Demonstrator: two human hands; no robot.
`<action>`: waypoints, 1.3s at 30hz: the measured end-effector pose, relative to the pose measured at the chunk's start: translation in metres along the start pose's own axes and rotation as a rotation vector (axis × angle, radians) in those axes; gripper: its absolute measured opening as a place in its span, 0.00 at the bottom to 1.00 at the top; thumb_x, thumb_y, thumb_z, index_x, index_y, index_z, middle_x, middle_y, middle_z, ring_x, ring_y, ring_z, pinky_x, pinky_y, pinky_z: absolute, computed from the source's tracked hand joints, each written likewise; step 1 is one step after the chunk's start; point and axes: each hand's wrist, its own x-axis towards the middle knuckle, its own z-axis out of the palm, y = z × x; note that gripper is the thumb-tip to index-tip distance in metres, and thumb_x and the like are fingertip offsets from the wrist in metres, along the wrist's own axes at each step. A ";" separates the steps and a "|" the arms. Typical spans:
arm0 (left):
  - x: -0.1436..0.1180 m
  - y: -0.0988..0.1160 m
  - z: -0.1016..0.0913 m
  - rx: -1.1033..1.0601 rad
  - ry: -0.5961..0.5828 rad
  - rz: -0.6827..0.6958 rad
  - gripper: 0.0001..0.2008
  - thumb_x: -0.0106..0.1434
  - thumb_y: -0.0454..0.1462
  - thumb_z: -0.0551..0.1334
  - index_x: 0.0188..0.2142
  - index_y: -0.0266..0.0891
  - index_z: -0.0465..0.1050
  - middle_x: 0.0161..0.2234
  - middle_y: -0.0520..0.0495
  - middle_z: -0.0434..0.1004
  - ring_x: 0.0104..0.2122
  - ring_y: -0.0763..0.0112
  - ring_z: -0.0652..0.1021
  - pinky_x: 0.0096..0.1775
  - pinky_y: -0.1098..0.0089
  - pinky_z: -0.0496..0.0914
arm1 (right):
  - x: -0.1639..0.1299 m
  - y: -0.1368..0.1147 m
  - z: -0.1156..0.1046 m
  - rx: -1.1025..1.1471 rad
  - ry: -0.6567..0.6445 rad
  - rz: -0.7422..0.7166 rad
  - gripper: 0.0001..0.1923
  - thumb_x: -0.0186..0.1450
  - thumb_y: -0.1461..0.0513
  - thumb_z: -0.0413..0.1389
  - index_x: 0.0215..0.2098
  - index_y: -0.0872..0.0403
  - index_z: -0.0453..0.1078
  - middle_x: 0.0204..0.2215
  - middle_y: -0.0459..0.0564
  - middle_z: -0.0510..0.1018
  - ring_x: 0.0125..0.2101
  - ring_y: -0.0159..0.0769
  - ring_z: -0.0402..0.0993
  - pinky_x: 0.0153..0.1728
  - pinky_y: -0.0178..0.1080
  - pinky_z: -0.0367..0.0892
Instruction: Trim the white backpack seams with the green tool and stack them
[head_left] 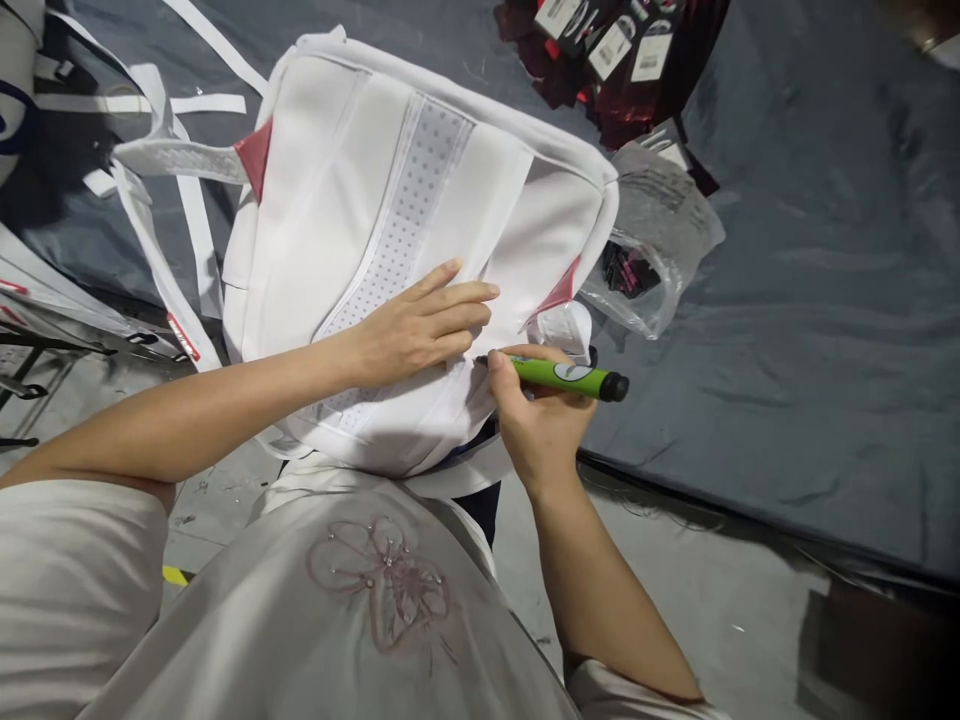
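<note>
A white backpack [330,190] lies in front of me, its back panel with a dotted mesh strip facing up and red triangular patches at its sides. My left hand [420,325] rests flat on the panel, fingers stretched out and holding nothing. Just right of it, my right hand [544,420] grips a green marker pen [559,374] with a black end. The pen's dark tip points left at the white fabric beside my left fingers; whether it touches I cannot tell. White straps [161,250] trail off the backpack's left side.
Dark grey cloth [810,260] covers the table. Dark red items with white tags [615,50] lie at the back, beside a clear plastic bag [667,240] with small dark pieces. More white bag parts [52,285] are at the left. Part of another person [941,30] shows at the top right.
</note>
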 end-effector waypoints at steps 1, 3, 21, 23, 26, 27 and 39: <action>0.000 0.000 0.000 -0.020 -0.011 -0.013 0.18 0.74 0.35 0.43 0.39 0.41 0.71 0.55 0.52 0.73 0.66 0.70 0.63 0.72 0.55 0.48 | 0.000 0.000 0.001 0.003 0.001 0.003 0.09 0.64 0.56 0.60 0.33 0.53 0.73 0.24 0.43 0.75 0.21 0.31 0.70 0.25 0.37 0.68; 0.000 0.000 -0.001 -0.064 -0.039 -0.040 0.16 0.74 0.36 0.45 0.40 0.42 0.71 0.55 0.53 0.73 0.66 0.70 0.64 0.72 0.55 0.47 | 0.000 -0.002 0.002 0.002 -0.007 0.008 0.09 0.64 0.56 0.60 0.32 0.53 0.73 0.24 0.44 0.75 0.21 0.32 0.70 0.24 0.37 0.67; 0.002 -0.002 0.003 -0.163 0.006 -0.093 0.18 0.75 0.38 0.44 0.38 0.42 0.71 0.51 0.54 0.76 0.63 0.70 0.69 0.71 0.55 0.51 | 0.002 -0.007 0.003 -0.090 0.042 0.062 0.09 0.64 0.57 0.60 0.28 0.53 0.70 0.19 0.44 0.74 0.19 0.33 0.70 0.22 0.37 0.66; 0.000 -0.003 0.004 -0.157 -0.001 -0.083 0.17 0.75 0.40 0.45 0.40 0.42 0.72 0.52 0.54 0.75 0.63 0.68 0.68 0.71 0.54 0.51 | 0.002 -0.007 0.003 -0.091 0.030 0.056 0.09 0.64 0.57 0.60 0.29 0.53 0.71 0.20 0.44 0.74 0.19 0.33 0.70 0.22 0.37 0.66; -0.001 -0.005 0.006 -0.157 0.024 -0.066 0.15 0.74 0.41 0.47 0.41 0.43 0.72 0.53 0.54 0.74 0.63 0.66 0.68 0.71 0.53 0.50 | 0.003 -0.007 0.004 -0.110 0.025 0.034 0.09 0.64 0.57 0.60 0.28 0.53 0.70 0.20 0.43 0.74 0.19 0.32 0.69 0.23 0.37 0.66; -0.001 -0.005 0.007 -0.156 0.029 -0.063 0.15 0.74 0.41 0.47 0.42 0.43 0.72 0.53 0.54 0.74 0.63 0.66 0.69 0.71 0.53 0.51 | 0.003 -0.007 0.005 -0.104 0.043 0.039 0.09 0.64 0.58 0.60 0.28 0.52 0.70 0.20 0.43 0.73 0.19 0.32 0.69 0.23 0.37 0.66; -0.001 -0.006 0.008 -0.183 0.032 -0.118 0.17 0.74 0.41 0.45 0.41 0.43 0.72 0.52 0.56 0.74 0.62 0.67 0.70 0.70 0.52 0.53 | 0.001 -0.004 0.007 -0.005 0.036 0.096 0.09 0.65 0.56 0.60 0.31 0.52 0.70 0.21 0.43 0.74 0.20 0.33 0.70 0.23 0.38 0.67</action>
